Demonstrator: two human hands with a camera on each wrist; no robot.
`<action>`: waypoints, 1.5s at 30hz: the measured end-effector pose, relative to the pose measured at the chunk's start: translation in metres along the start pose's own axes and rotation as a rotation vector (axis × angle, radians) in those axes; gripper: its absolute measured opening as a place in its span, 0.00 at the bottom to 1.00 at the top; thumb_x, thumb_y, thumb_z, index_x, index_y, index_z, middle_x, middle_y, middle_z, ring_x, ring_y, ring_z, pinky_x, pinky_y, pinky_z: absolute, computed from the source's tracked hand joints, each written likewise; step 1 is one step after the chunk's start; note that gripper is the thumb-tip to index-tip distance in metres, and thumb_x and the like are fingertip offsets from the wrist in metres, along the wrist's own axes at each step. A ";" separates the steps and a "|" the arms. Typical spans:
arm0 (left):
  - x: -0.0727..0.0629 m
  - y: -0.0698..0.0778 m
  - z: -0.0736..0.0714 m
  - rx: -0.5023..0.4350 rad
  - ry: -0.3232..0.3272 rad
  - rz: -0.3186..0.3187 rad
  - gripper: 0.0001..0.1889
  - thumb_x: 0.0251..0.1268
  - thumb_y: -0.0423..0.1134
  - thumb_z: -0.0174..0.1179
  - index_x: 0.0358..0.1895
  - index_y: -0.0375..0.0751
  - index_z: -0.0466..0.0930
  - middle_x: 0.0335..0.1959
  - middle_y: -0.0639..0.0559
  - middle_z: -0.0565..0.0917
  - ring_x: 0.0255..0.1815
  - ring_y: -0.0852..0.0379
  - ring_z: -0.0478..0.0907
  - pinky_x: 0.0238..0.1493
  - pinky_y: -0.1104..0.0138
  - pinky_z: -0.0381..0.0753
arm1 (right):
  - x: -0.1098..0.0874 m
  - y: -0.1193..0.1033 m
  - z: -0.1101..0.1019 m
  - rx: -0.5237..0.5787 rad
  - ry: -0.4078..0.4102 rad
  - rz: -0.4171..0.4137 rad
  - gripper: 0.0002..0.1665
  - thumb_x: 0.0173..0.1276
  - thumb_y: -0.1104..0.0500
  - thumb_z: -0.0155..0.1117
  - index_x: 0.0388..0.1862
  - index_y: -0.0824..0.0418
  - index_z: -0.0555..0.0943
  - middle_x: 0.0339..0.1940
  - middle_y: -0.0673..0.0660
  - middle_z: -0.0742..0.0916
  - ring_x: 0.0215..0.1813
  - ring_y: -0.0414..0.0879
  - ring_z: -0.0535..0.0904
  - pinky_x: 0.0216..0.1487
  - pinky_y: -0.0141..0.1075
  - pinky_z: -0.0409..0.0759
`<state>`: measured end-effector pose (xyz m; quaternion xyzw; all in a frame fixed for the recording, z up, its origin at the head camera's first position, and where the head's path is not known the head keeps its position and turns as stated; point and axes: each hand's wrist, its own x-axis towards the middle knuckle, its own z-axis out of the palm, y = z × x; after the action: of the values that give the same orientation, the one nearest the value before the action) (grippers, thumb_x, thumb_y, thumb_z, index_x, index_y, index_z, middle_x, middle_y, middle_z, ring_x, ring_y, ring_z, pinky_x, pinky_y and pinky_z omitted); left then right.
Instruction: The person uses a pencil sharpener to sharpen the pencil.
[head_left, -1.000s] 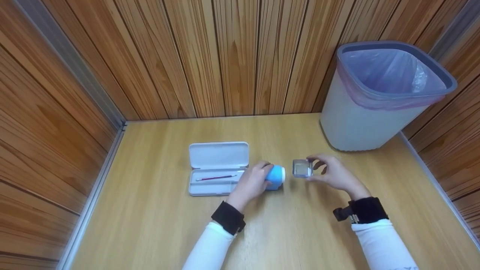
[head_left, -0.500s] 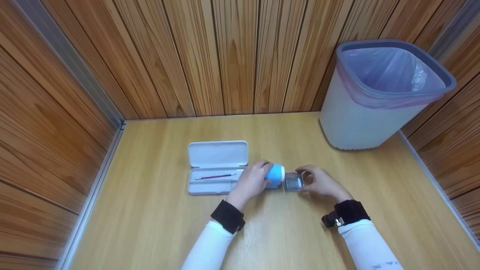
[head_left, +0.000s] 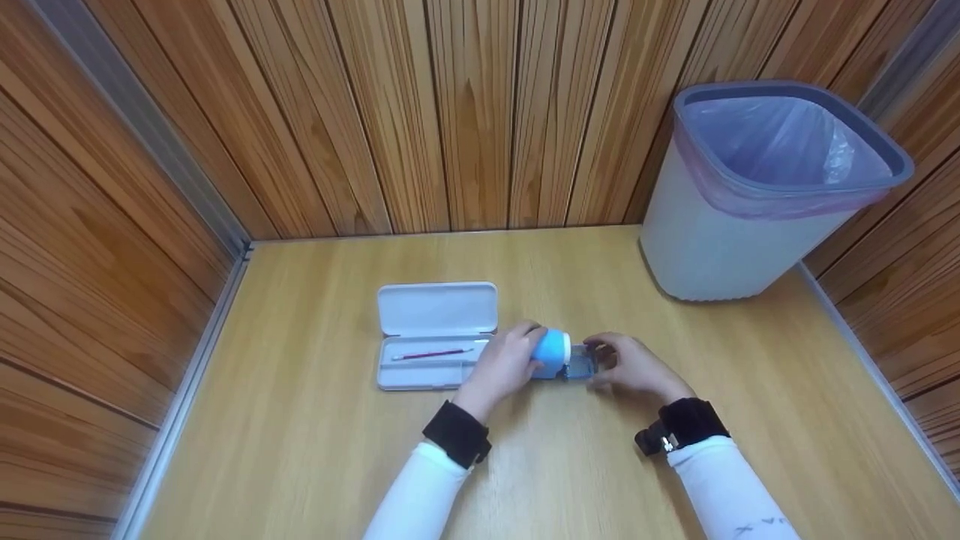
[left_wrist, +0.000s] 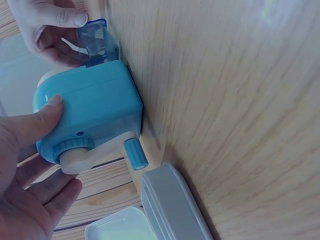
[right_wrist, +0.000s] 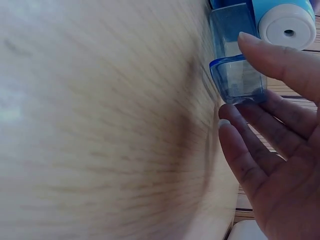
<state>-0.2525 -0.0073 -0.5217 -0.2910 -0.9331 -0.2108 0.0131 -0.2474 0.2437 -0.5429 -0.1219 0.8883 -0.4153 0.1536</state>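
My left hand [head_left: 504, 364] grips a blue crank pencil sharpener [left_wrist: 90, 100] around its body, thumb on one side and fingers on the other. The crank [left_wrist: 112, 147] with its blue knob shows in the left wrist view. At the sharpener's right end in the head view, my right hand [head_left: 636, 367] holds the clear bluish shavings drawer [right_wrist: 240, 77] between thumb and fingers. The drawer sits partly in the sharpener's lower opening, with its outer part sticking out. Above it, the white face with the pencil hole [right_wrist: 289, 33] shows in the right wrist view.
An open pale pencil case [head_left: 437, 311] lies left of the sharpener, lid back, partly behind the left hand. A dark red pencil [head_left: 433, 354] lies in it. A lined waste bin [head_left: 720, 247] stands at the back right. Wooden walls [head_left: 480, 112] border the table.
My right hand has moved left and toward me with the drawer, from apart from the sharpener to partly inside its end. The left hand and sharpener have stayed in place.
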 end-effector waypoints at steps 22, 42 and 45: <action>-0.001 0.000 0.000 -0.010 0.008 -0.004 0.26 0.61 0.37 0.68 0.63 0.38 0.76 0.61 0.45 0.77 0.60 0.48 0.75 0.62 0.58 0.72 | 0.010 -0.003 0.008 0.023 0.008 0.021 0.40 0.52 0.61 0.79 0.65 0.60 0.75 0.58 0.57 0.81 0.58 0.56 0.77 0.60 0.53 0.73; -0.001 0.000 -0.002 0.016 0.024 0.025 0.25 0.61 0.38 0.68 0.62 0.36 0.77 0.58 0.43 0.78 0.58 0.47 0.77 0.61 0.58 0.73 | 0.020 -0.010 0.022 -0.010 0.016 -0.021 0.36 0.53 0.58 0.79 0.62 0.59 0.77 0.52 0.54 0.82 0.55 0.52 0.77 0.58 0.52 0.74; 0.000 0.001 -0.001 0.000 0.011 0.012 0.26 0.61 0.38 0.68 0.63 0.37 0.76 0.59 0.44 0.78 0.59 0.48 0.76 0.61 0.58 0.73 | 0.019 -0.010 0.024 0.000 0.026 -0.007 0.36 0.53 0.58 0.79 0.62 0.58 0.77 0.52 0.53 0.82 0.54 0.51 0.77 0.58 0.51 0.75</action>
<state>-0.2519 -0.0075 -0.5205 -0.2957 -0.9313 -0.2120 0.0195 -0.2556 0.2143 -0.5527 -0.1197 0.8897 -0.4176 0.1407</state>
